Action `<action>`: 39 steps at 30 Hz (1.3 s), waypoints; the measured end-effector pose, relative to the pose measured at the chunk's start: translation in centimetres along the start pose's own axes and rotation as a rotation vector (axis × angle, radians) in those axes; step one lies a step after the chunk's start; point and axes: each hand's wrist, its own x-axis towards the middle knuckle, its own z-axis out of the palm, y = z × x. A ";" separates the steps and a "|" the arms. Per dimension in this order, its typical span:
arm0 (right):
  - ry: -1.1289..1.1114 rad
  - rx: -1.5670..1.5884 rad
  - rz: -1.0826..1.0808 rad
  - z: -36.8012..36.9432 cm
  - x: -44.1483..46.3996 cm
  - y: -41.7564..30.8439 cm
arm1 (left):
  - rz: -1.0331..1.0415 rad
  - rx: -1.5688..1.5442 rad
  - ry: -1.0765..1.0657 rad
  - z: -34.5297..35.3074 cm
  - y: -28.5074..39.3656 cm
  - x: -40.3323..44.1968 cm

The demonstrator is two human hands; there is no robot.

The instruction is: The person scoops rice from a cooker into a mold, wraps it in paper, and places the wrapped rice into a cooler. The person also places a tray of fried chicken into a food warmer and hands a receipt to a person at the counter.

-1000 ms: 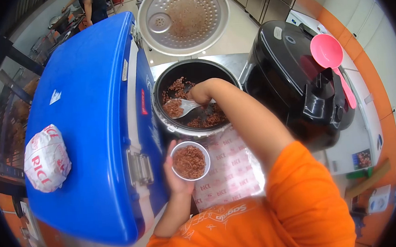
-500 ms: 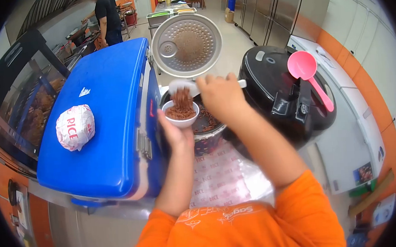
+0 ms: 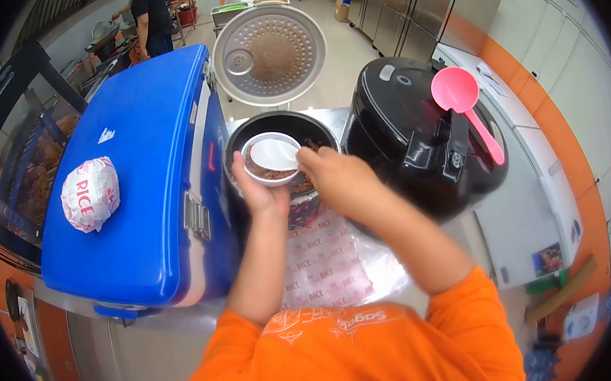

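My left hand point(image 3: 260, 194) holds a small white bowl point(image 3: 271, 179) of reddish-brown rice over the front of the open cooker pot point(image 3: 300, 120). My right hand point(image 3: 333, 178) grips a white rice paddle point(image 3: 275, 154), whose flat blade lies over the rice in the bowl and hides most of it. Dark pot walls and some rice show behind and to the right of the bowl. Printed wrapping paper point(image 3: 325, 263) lies on the metal table in front of the cooker.
A blue cooler point(image 3: 139, 237) stands at the left with a wrapped rice bundle point(image 3: 90, 195) on its lid. At the right is a closed black cooker point(image 3: 392, 113) bearing a pink ladle point(image 3: 456, 89). The open cooker lid point(image 3: 271, 55) rises behind. Far left, a person point(image 3: 152, 24) stands.
The paddle has come from inside the pot up to the bowl, tipped rice in, and now lies flat over it. My left hand has raised the bowl from the paper to the pot.
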 end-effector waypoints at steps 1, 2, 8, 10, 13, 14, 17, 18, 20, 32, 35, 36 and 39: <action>-0.008 0.005 0.002 0.0 0.2 0.3 | -0.020 -0.011 0.000 -0.2 0.0 0.0; 0.075 0.101 -0.088 -0.1 0.4 0.5 | -0.020 -0.008 0.004 0.0 0.2 -0.1; 0.342 -0.272 -0.043 -4.2 1.7 -1.0 | 0.070 -0.003 0.052 -0.1 1.5 -2.3; 0.457 -0.454 -0.009 -4.8 3.2 -0.1 | 0.047 0.008 0.096 -2.2 1.8 -4.8; 0.000 -0.623 -0.016 0.1 6.9 1.1 | -0.103 0.062 0.124 -6.2 2.1 -8.4; -0.125 -0.640 -0.059 2.8 8.4 2.0 | -0.102 0.057 0.127 -8.0 2.1 -9.1; -0.280 -0.666 -0.158 8.7 10.9 5.0 | -0.235 0.118 0.166 -11.2 2.3 -9.9; -0.308 -0.675 -0.208 9.4 11.3 5.5 | -0.236 0.131 0.182 -11.3 2.5 -9.9; -0.353 -0.651 -0.171 10.4 11.6 6.1 | -0.231 0.161 0.163 -11.1 2.8 -9.7; -0.522 -0.711 -0.016 10.4 12.0 7.5 | -0.158 0.288 0.142 -11.0 2.4 -8.4; -0.647 -0.523 0.037 10.7 11.2 6.5 | -0.164 0.260 0.122 -11.7 2.4 -8.0; -0.673 -0.460 0.006 11.3 11.1 6.0 | -0.171 0.263 0.119 -11.6 2.4 -8.0; -0.761 -0.355 0.005 11.8 11.8 4.8 | -0.202 0.299 0.087 -11.3 2.3 -8.1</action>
